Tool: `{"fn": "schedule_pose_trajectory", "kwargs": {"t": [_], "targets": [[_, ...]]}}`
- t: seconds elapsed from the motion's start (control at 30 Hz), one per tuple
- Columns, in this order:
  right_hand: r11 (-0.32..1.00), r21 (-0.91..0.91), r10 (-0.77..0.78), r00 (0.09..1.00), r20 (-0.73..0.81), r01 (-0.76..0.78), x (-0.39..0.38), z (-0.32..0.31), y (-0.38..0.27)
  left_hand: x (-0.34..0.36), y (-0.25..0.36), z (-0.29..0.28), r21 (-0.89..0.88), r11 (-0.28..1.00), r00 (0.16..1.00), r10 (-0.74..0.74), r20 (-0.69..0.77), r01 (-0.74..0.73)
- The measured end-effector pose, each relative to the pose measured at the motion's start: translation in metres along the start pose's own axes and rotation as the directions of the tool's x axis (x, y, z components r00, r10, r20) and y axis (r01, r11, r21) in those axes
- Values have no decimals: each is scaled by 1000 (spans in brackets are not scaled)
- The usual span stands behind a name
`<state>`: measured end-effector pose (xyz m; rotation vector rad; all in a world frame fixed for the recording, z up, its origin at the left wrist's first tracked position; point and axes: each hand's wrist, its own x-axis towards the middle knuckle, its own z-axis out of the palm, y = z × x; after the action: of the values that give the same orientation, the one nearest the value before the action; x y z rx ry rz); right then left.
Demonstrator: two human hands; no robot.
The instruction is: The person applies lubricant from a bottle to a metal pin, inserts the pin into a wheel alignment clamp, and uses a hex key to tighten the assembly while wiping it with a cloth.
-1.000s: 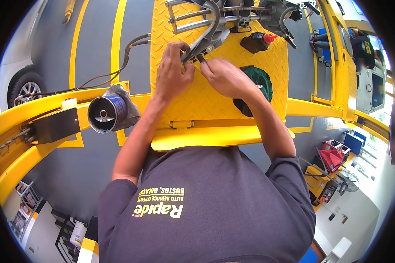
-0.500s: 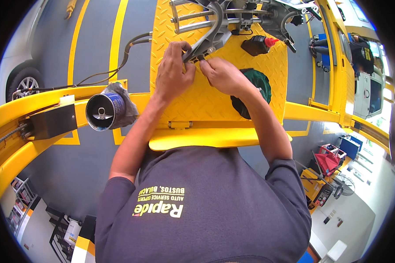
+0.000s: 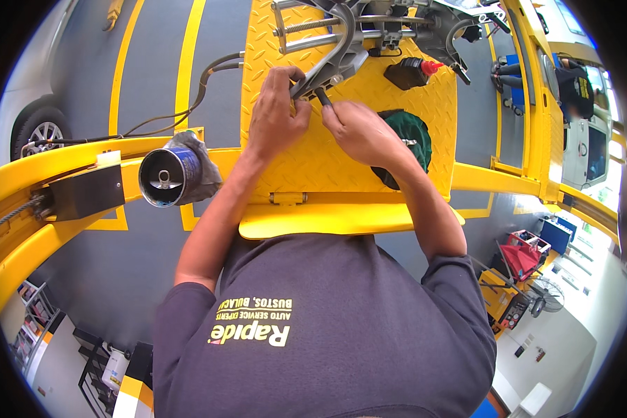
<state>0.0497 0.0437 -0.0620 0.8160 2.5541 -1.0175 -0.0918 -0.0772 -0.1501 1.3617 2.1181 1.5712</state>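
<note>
A grey metal arm (image 3: 345, 42), curved and part of a larger metal clamp frame (image 3: 312, 26), reaches down over a yellow tread-plate platform (image 3: 279, 174). My left hand (image 3: 277, 118) is closed round its lower end, thumb and fingers on either side. In my right hand (image 3: 362, 129) is a black rod-like piece (image 3: 322, 97), its upper tip against or very near the arm's end. The rest of that piece is hidden inside my fist, so I cannot tell its kind. Right of my right hand lies a dark green cloth-like bundle (image 3: 412, 136).
A black bottle with a red cap (image 3: 407, 73) lies on the platform. At left, an opened blue can (image 3: 171, 175) with a grey rag (image 3: 205, 171) sits at the yellow lift rail (image 3: 56, 160). Black hoses (image 3: 200, 90) run leftward. Another person (image 3: 575, 87) is at far right.
My right hand has drawn slightly down and right from the arm's end, and more of the black rod-like piece shows. My left hand keeps its hold.
</note>
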Motion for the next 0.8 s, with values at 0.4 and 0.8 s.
{"fn": "schedule_pose_trajectory", "kwargs": {"t": [0.4,0.8], "targets": [[999,36,24,999,23,-25,3,-1,3,-1,0,3,-6,1000,1000,-11,5,11],[1000,13,11,1000,-15,-11,13,6,6,-1,1,4,25,1000,1000,4,-12,-3]]}}
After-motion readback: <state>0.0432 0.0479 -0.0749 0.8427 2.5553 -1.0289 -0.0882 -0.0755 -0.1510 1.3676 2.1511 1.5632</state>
